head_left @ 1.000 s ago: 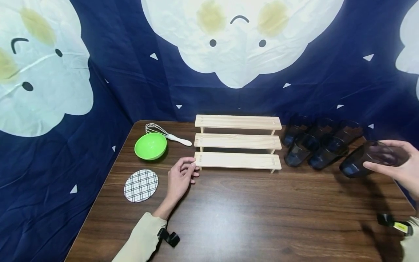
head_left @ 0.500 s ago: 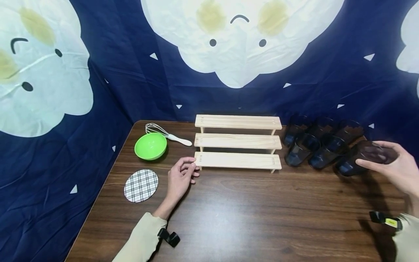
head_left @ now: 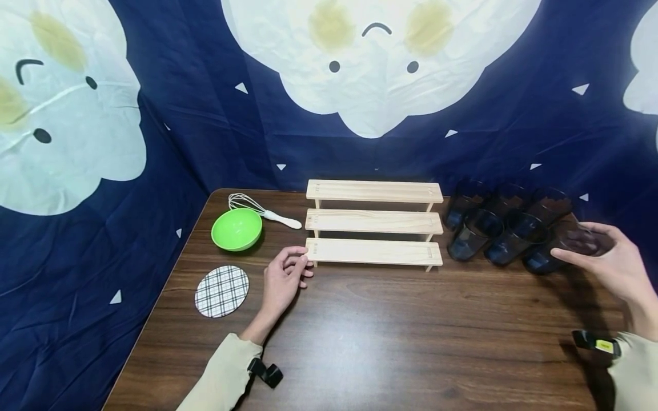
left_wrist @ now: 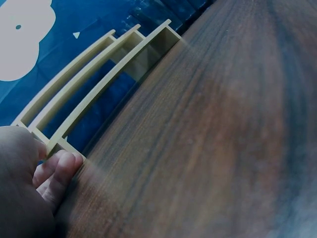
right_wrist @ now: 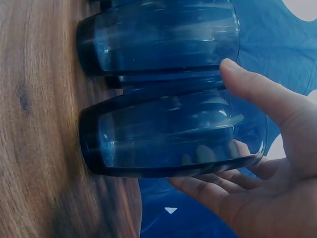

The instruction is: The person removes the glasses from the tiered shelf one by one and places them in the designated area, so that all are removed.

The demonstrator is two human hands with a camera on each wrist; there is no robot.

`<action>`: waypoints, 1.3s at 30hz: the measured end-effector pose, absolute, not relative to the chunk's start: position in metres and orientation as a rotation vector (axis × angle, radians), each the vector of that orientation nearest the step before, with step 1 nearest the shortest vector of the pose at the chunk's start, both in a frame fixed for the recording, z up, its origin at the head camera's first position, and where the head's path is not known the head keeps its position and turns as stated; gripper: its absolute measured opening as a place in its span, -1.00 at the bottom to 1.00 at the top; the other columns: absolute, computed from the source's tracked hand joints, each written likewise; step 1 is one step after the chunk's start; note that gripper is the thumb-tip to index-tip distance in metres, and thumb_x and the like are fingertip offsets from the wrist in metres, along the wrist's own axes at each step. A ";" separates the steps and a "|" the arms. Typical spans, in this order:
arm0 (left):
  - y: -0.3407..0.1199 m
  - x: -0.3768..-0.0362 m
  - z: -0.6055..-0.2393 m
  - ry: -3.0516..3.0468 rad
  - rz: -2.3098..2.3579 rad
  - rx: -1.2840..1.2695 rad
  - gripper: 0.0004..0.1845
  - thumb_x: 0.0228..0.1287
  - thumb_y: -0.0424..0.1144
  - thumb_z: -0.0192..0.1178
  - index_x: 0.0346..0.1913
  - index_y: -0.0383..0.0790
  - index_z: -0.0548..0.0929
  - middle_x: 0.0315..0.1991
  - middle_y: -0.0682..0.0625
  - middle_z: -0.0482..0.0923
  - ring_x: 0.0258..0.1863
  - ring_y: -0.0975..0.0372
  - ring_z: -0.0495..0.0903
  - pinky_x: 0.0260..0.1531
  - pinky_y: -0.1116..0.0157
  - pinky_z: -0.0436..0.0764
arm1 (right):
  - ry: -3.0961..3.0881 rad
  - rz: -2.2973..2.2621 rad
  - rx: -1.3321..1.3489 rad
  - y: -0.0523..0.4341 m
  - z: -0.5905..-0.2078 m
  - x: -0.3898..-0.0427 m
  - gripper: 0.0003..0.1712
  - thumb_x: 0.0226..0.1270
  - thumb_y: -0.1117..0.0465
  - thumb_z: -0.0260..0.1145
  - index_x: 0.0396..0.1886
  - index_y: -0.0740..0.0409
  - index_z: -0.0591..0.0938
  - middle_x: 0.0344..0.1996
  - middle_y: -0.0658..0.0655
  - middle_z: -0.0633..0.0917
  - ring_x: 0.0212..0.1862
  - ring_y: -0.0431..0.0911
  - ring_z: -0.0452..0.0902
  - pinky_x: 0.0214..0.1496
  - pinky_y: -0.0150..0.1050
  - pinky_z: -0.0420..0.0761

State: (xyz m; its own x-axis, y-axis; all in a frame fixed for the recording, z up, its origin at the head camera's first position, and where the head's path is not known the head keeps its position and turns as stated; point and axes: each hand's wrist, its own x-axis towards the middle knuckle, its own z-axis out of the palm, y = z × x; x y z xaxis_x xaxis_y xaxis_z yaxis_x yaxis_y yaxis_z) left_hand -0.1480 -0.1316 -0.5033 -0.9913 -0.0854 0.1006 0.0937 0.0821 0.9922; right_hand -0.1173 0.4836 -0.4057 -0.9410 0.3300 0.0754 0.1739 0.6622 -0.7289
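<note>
At the right of the head view my right hand (head_left: 619, 262) holds a dark blue glass (head_left: 540, 261) near its rim. In the right wrist view that glass (right_wrist: 158, 136) stands with its base on the table, close beside a neighbouring glass (right_wrist: 158, 39). My thumb is on one side of it and my fingers on the other. Several like glasses (head_left: 475, 235) stand in two rows to its left. My left hand (head_left: 281, 278) grips the left end of the lowest step of a three-step wooden stand (head_left: 375, 252); in the left wrist view its fingers (left_wrist: 62, 168) curl at that end.
A green bowl (head_left: 236, 229) and a white whisk (head_left: 280, 219) lie left of the stand, with a checked round coaster (head_left: 222, 291) nearer the front. Blue cloth (head_left: 329, 154) with white cloud shapes hangs behind and beside the brown table (head_left: 411, 342).
My right hand has moved left with the glass, bringing it upright beside the front-row glasses and down onto the table. The left hand and the stand have stayed in place.
</note>
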 end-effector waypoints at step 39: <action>-0.131 -0.147 -0.500 -2.109 -1.935 0.065 -0.71 0.67 -0.36 0.29 0.28 -0.42 0.62 -0.01 -0.37 0.72 -0.36 -0.04 0.88 -0.63 0.21 0.84 | -2.650 1.059 -0.331 0.455 -0.382 -0.111 -0.17 0.88 -0.02 -0.25 0.77 0.46 -0.19 0.65 0.76 -0.12 0.69 0.65 -0.28 0.78 0.49 -0.28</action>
